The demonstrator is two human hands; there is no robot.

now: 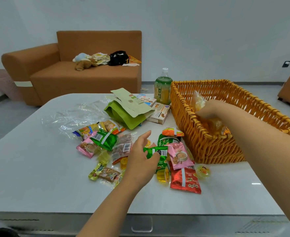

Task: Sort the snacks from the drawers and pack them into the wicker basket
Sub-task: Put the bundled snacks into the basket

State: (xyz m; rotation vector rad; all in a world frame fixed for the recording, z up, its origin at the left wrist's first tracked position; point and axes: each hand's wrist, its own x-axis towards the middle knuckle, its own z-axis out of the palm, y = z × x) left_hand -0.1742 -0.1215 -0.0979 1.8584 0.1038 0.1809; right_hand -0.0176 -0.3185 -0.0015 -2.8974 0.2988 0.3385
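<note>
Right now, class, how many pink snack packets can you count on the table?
2. One pink packet lies at the left of the pile, partly under a green packet. The other pink packet lies beside the wicker basket, over a red packet. More may be hidden underneath.

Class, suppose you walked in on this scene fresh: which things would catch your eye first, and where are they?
The orange wicker basket on the table's right side stands out, with the right hand holding a clear yellowish packet over it. Left of it lies a bright heap of snack packets, which the left hand reaches into.
</note>
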